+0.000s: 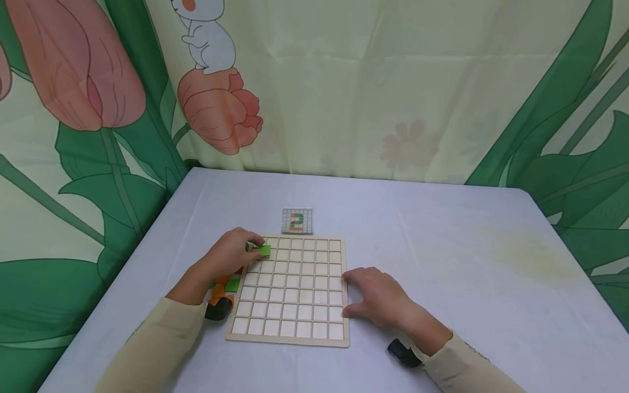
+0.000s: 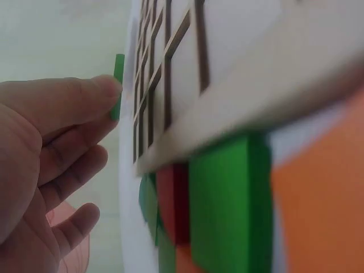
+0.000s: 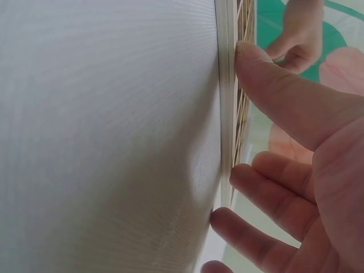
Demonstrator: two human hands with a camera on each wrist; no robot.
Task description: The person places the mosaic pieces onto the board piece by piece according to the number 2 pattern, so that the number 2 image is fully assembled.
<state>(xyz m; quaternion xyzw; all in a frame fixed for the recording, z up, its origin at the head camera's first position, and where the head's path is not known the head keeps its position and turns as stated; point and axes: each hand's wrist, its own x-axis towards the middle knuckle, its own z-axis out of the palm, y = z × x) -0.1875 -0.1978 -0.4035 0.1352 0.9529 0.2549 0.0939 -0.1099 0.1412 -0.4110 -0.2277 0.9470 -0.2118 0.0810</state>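
Observation:
My left hand [image 1: 232,252] pinches a thin green square tile [image 1: 265,251] between thumb and fingers. In the head view, that tile overlaps the upper left cells of a pale wooden grid board [image 1: 287,341]. Seen edge-on in the left wrist view, the green tile [image 2: 118,85] stands out past the thumb tip. My right hand [image 1: 378,295] rests its fingertips and thumb against the board's right edge, fingers spread. The thumb [image 3: 284,91] lies along the rim in the right wrist view. Every other visible cell of the board is bare.
Loose tiles lie beside the board's left edge, among them a green one [image 1: 232,285], a red one [image 2: 173,199] and an orange one [image 2: 324,193], partly under my left wrist. A small gridded card [image 1: 297,221] with a coloured pattern lies beyond the board on the white tablecloth [image 1: 442,262].

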